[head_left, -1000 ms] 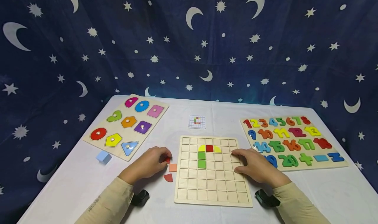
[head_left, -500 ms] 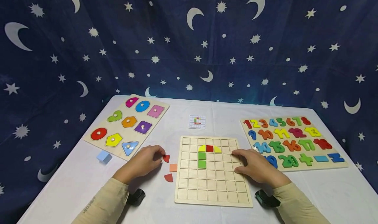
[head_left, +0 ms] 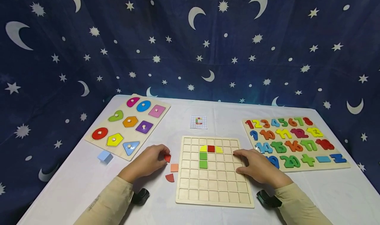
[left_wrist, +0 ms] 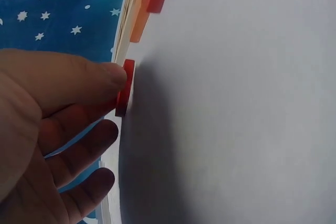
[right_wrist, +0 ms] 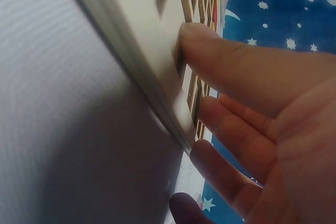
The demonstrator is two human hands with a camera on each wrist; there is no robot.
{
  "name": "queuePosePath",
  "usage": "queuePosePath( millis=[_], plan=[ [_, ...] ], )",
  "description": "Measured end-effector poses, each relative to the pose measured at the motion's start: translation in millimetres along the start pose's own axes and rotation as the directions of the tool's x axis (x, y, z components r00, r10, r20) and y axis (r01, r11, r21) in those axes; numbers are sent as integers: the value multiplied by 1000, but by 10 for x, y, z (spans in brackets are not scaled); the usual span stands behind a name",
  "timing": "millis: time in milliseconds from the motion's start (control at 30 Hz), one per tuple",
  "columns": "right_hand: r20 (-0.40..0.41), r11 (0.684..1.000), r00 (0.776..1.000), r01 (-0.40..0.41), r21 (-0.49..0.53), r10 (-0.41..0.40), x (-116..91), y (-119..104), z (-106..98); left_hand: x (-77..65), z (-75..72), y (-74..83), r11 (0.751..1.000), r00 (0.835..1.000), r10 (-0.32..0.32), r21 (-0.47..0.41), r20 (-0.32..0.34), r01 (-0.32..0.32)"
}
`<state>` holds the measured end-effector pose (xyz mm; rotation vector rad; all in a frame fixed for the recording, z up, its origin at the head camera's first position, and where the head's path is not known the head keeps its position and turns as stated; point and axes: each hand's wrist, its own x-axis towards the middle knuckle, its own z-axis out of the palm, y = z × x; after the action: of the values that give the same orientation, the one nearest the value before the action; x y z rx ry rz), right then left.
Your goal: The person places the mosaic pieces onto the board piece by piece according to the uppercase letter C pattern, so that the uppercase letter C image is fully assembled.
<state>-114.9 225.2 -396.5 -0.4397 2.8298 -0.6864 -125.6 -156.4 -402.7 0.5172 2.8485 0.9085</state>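
My left hand (head_left: 149,161) is at the left of the square wooden grid board (head_left: 214,195). Its thumb and forefinger pinch a red quarter-circle tile (left_wrist: 125,88), close over the white cloth; the other fingers hang apart from it. Just below lie an orange square tile (head_left: 174,167) and a second red quarter-circle tile (head_left: 170,178). On the board, a red square tile (head_left: 211,149) sits between two yellow quarter-circle tiles, and two green square tiles (head_left: 203,160) run down from the left one. My right hand (head_left: 259,165) rests on the board's right side, thumb (right_wrist: 202,35) on its top face.
Behind the board lies a small pattern card (head_left: 198,122). A shape puzzle (head_left: 127,127) lies back left, with a light blue block (head_left: 105,157) in front of it. A number puzzle (head_left: 292,142) is on the right, near my right hand. A star-patterned curtain (head_left: 190,47) hangs behind the table.
My left hand drew back slightly from the upper red quarter-circle tile, then came forward again and now pinches it. The right hand and the tiles on the board stay in place.
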Motion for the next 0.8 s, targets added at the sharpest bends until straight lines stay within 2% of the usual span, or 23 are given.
queuePosePath(
  millis=[467, 800],
  plan=[
    [1, 1000, 1000, -16, -14, 16, 25, 4, -6, 62, 61, 31, 999, 1000, -9, 42, -11, 9],
    [0, 1000, 1000, -11, -11, 11, 12, 10, 1, 82, 68, 25, 995, 999, 31, 95, -32, -28]
  ],
)
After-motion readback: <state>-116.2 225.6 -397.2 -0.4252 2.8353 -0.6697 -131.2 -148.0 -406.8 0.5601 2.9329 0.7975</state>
